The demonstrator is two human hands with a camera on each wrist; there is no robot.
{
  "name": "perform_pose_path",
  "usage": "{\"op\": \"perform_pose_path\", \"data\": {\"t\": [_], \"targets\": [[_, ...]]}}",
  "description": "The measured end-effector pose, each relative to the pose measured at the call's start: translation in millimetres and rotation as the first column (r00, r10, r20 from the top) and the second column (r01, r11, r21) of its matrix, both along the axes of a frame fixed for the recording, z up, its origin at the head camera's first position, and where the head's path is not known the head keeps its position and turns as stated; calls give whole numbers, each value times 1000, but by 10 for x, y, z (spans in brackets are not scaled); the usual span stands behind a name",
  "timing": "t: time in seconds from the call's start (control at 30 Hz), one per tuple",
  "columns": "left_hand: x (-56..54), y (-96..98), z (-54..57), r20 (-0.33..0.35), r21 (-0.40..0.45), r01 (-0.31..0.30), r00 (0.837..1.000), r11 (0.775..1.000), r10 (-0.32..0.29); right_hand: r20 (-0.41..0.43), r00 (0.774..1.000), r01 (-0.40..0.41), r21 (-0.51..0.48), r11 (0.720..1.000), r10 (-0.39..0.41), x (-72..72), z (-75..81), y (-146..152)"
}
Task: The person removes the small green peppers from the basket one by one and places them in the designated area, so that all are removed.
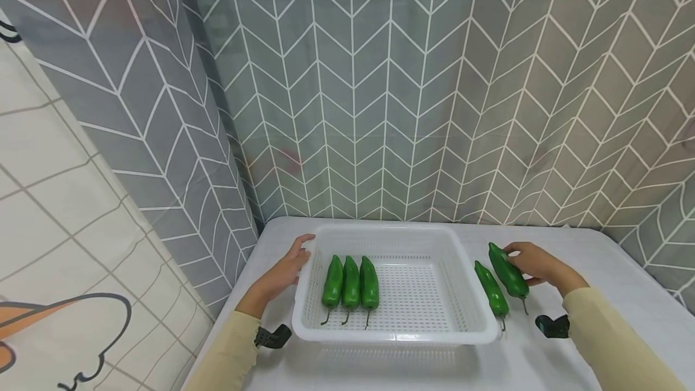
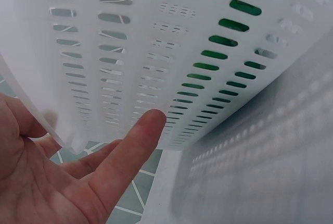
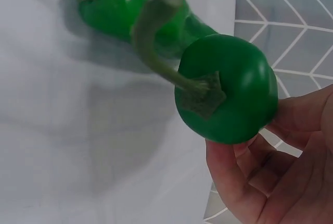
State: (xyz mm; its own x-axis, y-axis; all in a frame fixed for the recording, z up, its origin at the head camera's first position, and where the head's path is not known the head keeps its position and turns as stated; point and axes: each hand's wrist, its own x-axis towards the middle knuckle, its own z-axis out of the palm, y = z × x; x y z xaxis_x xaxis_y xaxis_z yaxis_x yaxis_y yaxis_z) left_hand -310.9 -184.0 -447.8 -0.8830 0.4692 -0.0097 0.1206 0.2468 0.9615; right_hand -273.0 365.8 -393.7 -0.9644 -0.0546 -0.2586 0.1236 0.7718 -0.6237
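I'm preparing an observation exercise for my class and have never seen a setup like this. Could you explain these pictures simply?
There is no machine: a person works bare-handed. The wide picture comes from a head camera looking forward and down; each close-up comes from a wrist camera.

A white plastic basket is on a white-covered table, with three green peppers inside it. The left hand holds its left rim. Another pepper lies just outside, on the right. The fingers of the right hand hold a fifth pepper, its stem toward the wrist camera.
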Motion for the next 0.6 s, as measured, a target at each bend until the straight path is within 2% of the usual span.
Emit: {"op": "perform_pose_path", "data": {"t": [0.4,0.6], "targets": [[11,10,8,14,5,-29,999,1000,29,56,998,15,18,1000,-16,27,-132,51],[6,10,9,6,5,-22,1000,1000,22,92,995,28,21,999,-30,36,-204,71]]}}
